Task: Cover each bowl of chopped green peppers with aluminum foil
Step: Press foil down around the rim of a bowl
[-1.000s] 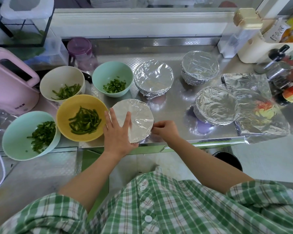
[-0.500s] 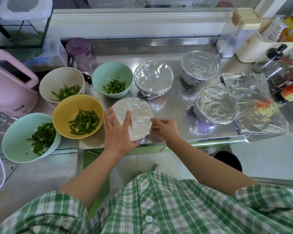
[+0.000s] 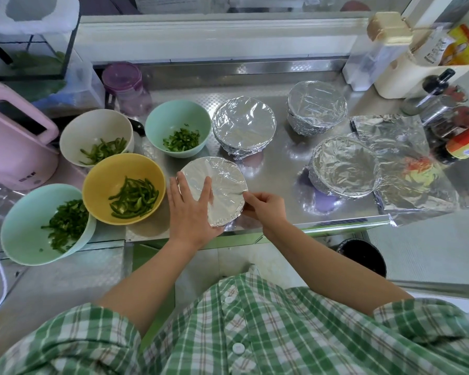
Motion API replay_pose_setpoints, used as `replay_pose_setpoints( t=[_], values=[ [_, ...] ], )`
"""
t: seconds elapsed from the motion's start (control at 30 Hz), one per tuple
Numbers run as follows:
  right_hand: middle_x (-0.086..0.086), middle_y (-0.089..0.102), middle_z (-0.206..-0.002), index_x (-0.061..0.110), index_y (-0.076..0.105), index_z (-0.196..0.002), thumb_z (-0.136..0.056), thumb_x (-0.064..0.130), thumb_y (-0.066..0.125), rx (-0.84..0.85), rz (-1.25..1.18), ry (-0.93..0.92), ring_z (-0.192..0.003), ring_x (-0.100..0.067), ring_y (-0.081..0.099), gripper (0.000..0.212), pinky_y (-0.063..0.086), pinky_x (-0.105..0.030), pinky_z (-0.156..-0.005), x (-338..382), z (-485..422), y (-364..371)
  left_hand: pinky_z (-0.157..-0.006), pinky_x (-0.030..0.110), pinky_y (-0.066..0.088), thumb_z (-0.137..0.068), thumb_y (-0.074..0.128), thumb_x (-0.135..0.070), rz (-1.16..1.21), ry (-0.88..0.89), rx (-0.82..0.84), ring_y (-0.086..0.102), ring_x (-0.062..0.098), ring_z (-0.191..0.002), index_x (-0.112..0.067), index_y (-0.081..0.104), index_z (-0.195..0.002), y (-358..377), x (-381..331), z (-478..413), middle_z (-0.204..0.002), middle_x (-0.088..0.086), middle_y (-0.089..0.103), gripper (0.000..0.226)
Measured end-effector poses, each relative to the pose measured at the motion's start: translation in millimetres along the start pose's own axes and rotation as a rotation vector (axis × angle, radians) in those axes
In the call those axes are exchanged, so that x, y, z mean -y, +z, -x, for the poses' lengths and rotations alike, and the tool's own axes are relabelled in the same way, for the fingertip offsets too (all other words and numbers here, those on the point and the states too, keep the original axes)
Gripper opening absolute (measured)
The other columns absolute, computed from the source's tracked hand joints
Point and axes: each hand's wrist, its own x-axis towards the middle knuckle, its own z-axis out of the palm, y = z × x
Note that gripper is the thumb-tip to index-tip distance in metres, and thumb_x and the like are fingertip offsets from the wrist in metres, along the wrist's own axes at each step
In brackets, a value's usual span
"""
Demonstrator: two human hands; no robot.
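Left hand flat, fingers straight, atop round foil-covered bowl; right hand pinches its right foil rim.

One wide-angle view, worn on the person's head, faces forward and steeply down at the table from close above. The green checked shirt fills the bottom of the frame. The left hand and right hand meet at a foil-covered bowl near its middle. The table's back wall bends along the top.
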Motion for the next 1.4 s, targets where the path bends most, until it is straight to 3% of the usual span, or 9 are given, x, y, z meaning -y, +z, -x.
replay_pose_setpoints(
  t=[0.13, 0.23, 0.37, 0.7, 0.8, 0.93, 1.13, 1.3, 1.4],
  values=[
    [-0.022, 0.073, -0.091, 0.001, 0.067, -0.082, -0.084, 0.008, 0.072, 0.065, -0.028, 0.061, -0.079, -0.032, 0.073, 0.010, 0.060, -0.044, -0.077, 4, 1, -7, -0.119, 0.061, 0.011, -0.057, 0.051, -0.091, 0.031, 0.053, 0.002, 0.000, 0.055, -0.145, -0.023, 0.014, -0.158, 2, 5, -5, -0.156, 0.038, -0.001, 0.127],
    [-0.024, 0.072, -0.092, 0.002, 0.061, -0.081, -0.080, 0.007, 0.070, 0.032, 0.003, 0.070, -0.077, -0.036, 0.073, 0.011, 0.060, -0.049, -0.077, 3, 1, -14, -0.119, 0.062, 0.004, -0.046, 0.023, -0.101, 0.035, 0.102, 0.077, -0.013, 0.052, -0.146, -0.021, 0.004, -0.159, -2, 2, -10, -0.157, 0.035, -0.012, 0.140],
    [-0.023, 0.072, -0.087, 0.005, 0.057, -0.075, -0.077, 0.010, 0.070, 0.007, -0.016, 0.069, -0.079, -0.037, 0.073, 0.015, 0.059, -0.052, -0.078, 1, 3, -19, -0.116, 0.065, 0.000, -0.039, 0.009, -0.109, 0.028, 0.067, 0.135, -0.024, 0.046, -0.145, -0.023, -0.008, -0.158, -6, -9, -10, -0.159, 0.024, -0.023, 0.148],
    [-0.019, 0.068, -0.083, 0.002, 0.057, -0.079, -0.085, 0.001, 0.064, 0.041, -0.083, 0.086, -0.076, -0.030, 0.071, 0.010, 0.060, -0.036, -0.076, -13, 15, -18, -0.115, 0.061, 0.014, -0.050, 0.027, -0.103, 0.087, -0.064, 0.082, -0.021, 0.046, -0.146, -0.024, -0.002, -0.158, -5, -26, -2, -0.158, 0.031, -0.019, 0.137],
    [-0.022, 0.067, -0.093, 0.000, 0.058, -0.092, -0.087, -0.002, 0.063, 0.119, -0.167, 0.121, -0.081, -0.032, 0.071, 0.008, 0.060, -0.036, -0.078, -11, 13, -21, -0.115, 0.061, 0.012, -0.050, 0.034, -0.103, 0.113, -0.080, 0.112, -0.026, 0.047, -0.144, -0.025, -0.009, -0.157, -4, -25, -6, -0.155, 0.034, -0.024, 0.139],
    [-0.016, 0.072, -0.091, -0.008, 0.058, -0.116, -0.089, -0.004, 0.062, 0.273, -0.397, 0.249, -0.075, -0.023, 0.072, 0.027, 0.060, -0.027, -0.070, -12, 12, -30, -0.116, 0.060, 0.011, -0.053, 0.045, -0.100, 0.104, -0.062, 0.158, -0.020, 0.047, -0.146, -0.026, -0.013, -0.156, -6, -22, -11, -0.155, 0.034, -0.022, 0.140],
    [-0.012, 0.074, -0.087, -0.011, 0.061, -0.117, -0.090, -0.003, 0.060, 0.277, -0.475, 0.327, -0.075, -0.020, 0.073, 0.028, 0.059, -0.023, -0.067, -17, 12, -26, -0.116, 0.060, 0.011, -0.052, 0.049, -0.098, 0.108, -0.054, 0.162, -0.014, 0.047, -0.147, -0.024, -0.013, -0.156, -7, -20, -13, -0.157, 0.032, -0.019, 0.142],
    [-0.027, 0.066, -0.103, -0.013, 0.059, -0.109, -0.094, 0.000, 0.051, 0.297, -0.380, 0.362, -0.087, -0.032, 0.067, 0.021, 0.061, -0.029, -0.074, -15, 11, -30, -0.119, 0.060, 0.003, -0.051, 0.057, -0.095, 0.018, 0.102, 0.245, -0.025, 0.043, -0.146, -0.023, -0.022, -0.154, -12, -7, -23, -0.156, 0.028, -0.027, 0.148],
    [-0.026, 0.068, -0.096, -0.010, 0.061, -0.104, -0.092, 0.001, 0.053, 0.285, -0.278, 0.382, -0.084, -0.034, 0.068, 0.018, 0.061, -0.032, -0.071, -9, 11, -30, -0.115, 0.068, -0.004, -0.044, 0.043, -0.102, -0.053, 0.150, 0.265, -0.032, 0.045, -0.142, -0.025, -0.025, -0.153, -16, -4, -24, -0.155, 0.029, -0.029, 0.150]
  ],
)
